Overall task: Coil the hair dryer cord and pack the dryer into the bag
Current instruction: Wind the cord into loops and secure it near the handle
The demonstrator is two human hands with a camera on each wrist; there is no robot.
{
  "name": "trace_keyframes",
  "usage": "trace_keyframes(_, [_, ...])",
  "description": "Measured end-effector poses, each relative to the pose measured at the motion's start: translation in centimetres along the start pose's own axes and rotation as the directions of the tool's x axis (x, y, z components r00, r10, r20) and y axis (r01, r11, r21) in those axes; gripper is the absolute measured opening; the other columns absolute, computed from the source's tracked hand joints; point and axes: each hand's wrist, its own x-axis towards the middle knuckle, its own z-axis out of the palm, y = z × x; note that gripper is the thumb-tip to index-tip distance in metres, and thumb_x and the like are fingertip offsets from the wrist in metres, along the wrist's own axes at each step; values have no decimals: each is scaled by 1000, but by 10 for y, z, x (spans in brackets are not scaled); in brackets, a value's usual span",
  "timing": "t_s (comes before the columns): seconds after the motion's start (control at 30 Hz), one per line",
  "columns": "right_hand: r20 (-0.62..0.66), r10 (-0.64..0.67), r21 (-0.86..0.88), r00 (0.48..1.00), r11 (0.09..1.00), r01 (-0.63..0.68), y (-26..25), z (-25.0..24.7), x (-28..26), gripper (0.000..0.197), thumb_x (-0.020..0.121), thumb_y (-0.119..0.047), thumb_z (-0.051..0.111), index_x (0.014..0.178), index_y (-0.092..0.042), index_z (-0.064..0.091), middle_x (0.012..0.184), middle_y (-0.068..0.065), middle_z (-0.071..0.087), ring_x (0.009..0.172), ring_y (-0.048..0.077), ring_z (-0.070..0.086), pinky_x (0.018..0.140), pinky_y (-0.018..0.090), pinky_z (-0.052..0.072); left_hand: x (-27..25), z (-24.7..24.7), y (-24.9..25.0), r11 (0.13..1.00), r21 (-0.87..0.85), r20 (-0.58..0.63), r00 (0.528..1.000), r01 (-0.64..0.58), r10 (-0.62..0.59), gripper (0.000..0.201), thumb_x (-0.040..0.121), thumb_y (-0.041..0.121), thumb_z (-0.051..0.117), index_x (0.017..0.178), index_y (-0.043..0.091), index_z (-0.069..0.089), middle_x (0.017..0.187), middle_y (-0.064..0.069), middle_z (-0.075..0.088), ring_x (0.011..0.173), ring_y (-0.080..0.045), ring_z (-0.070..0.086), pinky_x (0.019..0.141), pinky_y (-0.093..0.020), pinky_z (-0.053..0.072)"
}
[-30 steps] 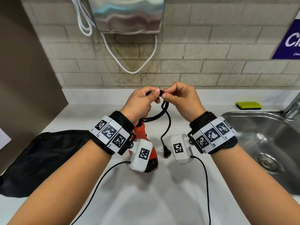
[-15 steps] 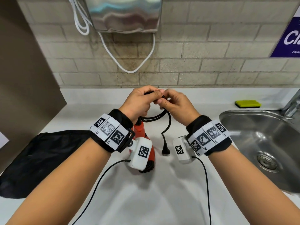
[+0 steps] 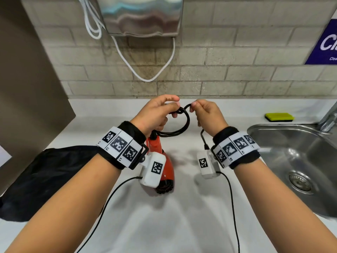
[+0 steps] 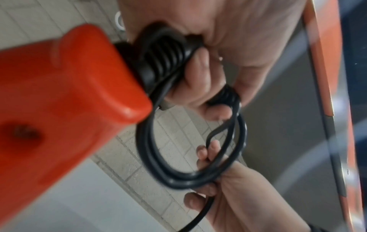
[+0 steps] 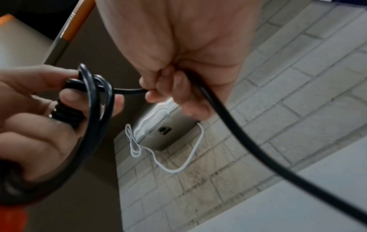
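The red hair dryer [image 3: 165, 168] hangs handle-up below my left hand [image 3: 156, 114], partly hidden by the wrist camera; its red handle [image 4: 59, 94] fills the left wrist view. My left hand grips the black cord coil [image 3: 182, 123] and the ribbed strain relief [image 4: 164, 53]. My right hand [image 3: 204, 114] pinches the free cord [image 5: 218, 106] just right of the coil [image 4: 190, 177], and the cord's tail drops behind my right wrist. The black bag [image 3: 45, 178] lies flat on the counter at the left.
A steel sink [image 3: 299, 161] with a tap is at the right, and a yellow-green sponge [image 3: 279, 117] behind it. A metal wall unit [image 3: 142, 15] with a white cable [image 3: 145, 73] hangs on the tiled wall. A brown panel stands at the left.
My hands have drawn slightly apart, opening a cord loop between them. The plug end that hung in the middle has shifted right, behind my right wrist.
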Motion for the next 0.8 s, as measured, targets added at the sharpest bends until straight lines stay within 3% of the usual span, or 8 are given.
trace_keyframes(0.07, [-47, -37, -7, 998, 999, 37, -10, 0, 4, 35, 94, -18, 44, 60, -24, 50, 48, -4, 36, 37, 2, 34, 52, 28, 31, -1, 1, 1, 996, 87, 84, 996, 24, -31, 26, 92, 16, 50, 117, 22, 51, 66, 1, 50, 30, -1, 22, 33, -11, 16])
trace_keyframes(0.13, [-73, -89, -9, 993, 996, 88, -21, 0, 5, 31, 94, -18, 45, 63, -19, 52, 45, -10, 40, 38, 1, 38, 49, 22, 31, -1, 2, 0, 985, 174, 137, 990, 1, -25, 31, 92, 16, 52, 122, 22, 50, 66, 2, 51, 29, -1, 24, 32, -13, 19])
trace_keyframes(0.27, [-130, -184, 5, 974, 983, 186, -37, -1, 1, 24, 92, -20, 48, 73, -11, 58, 54, -11, 48, 45, -3, 44, 49, 12, 32, 0, 10, 0, 954, 296, 143, 990, -54, 12, 11, 91, 18, 54, 96, 21, 63, 68, 3, 54, 29, -3, 28, 33, -14, 21])
trace_keyframes(0.4, [-107, -175, 98, 979, 978, 185, -40, -13, -4, 27, 93, -14, 47, 68, -14, 57, 41, -19, 51, 44, -6, 46, 49, 7, 32, 2, 10, -2, 984, 175, -10, 999, -39, 42, 17, 91, 19, 53, 75, 22, 60, 76, -1, 63, 26, -3, 30, 32, -10, 21])
trace_keyframes(0.53, [76, -57, 189, 995, 981, 42, -22, -19, -10, 28, 91, -10, 51, 64, -16, 55, 43, -13, 47, 40, -3, 41, 46, 4, 32, 4, 7, -4, 998, 41, -115, 992, -37, 42, 13, 92, 15, 51, 87, 17, 64, 81, -2, 63, 26, -3, 26, 31, -10, 20])
trace_keyframes(0.63, [253, 92, 28, 963, 994, -102, 6, -16, -13, 26, 87, -5, 55, 65, -19, 58, 63, -4, 55, 49, -6, 50, 56, 4, 37, 4, 6, -5, 999, -23, -142, 989, -43, 40, 17, 92, 13, 51, 102, 17, 64, 80, 2, 64, 27, -3, 24, 31, -11, 20])
trace_keyframes(0.7, [304, 185, -112, 934, 981, -158, 29, -11, -16, 27, 86, -7, 56, 65, -23, 58, 71, -6, 58, 62, -2, 53, 64, 7, 40, 4, 6, -5, 998, -39, -171, 984, -48, 40, 16, 92, 13, 51, 100, 21, 64, 78, 2, 64, 27, -3, 23, 32, -10, 19])
trace_keyframes(0.8, [294, 322, -279, 900, 929, -241, 60, -4, -25, 21, 86, -7, 56, 69, -19, 57, 70, -5, 55, 67, 10, 50, 62, 17, 40, 5, 4, -6, 998, -46, -237, 971, -44, 32, 14, 92, 16, 52, 92, 20, 65, 77, 0, 62, 27, -4, 24, 33, -10, 19])
